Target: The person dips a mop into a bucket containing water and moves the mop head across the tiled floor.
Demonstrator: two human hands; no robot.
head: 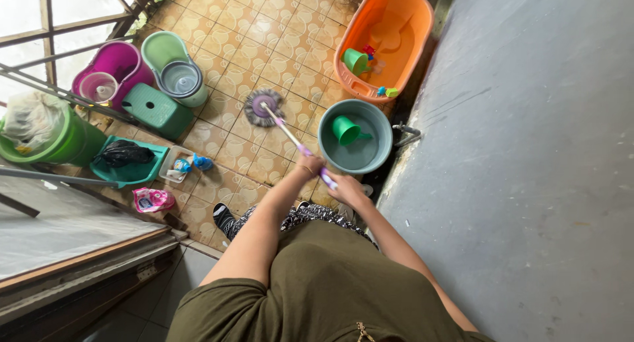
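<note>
Head view, landmark: the grey basin that stands by the foot of the grey wall.
Mop: a purple-handled mop runs from the hands down to its round grey head, which lies flat on the tiled floor just left of the basin and apart from its rim.
Left hand: the left hand is closed round the handle, lower on the shaft, just left of the basin's near rim.
Right hand: the right hand is closed round the upper end of the handle, just below the basin on the near side.
In the basin: a green dipper lies inside it.
Beyond the basin: an orange tub holding a green cup and small toys sits farther along the wall.
Left of the basin: well apart across the tiles stand a purple spin bucket, a pale green bucket and a green stool; nearer the railing are a green bin and a teal dustpan with a black bag.
Doing the stroke well: I judge that the two spaced grips suit steering; keep the head flat on the tiles, press through the lower hand and guide with the upper one.
Care: short strokes near the basin look wise, since a wide swing right could knock its rim or the pipe beside it.
Feet: a dark sock shows left of the basin near the legs; wet tiles may be slippery.
</note>
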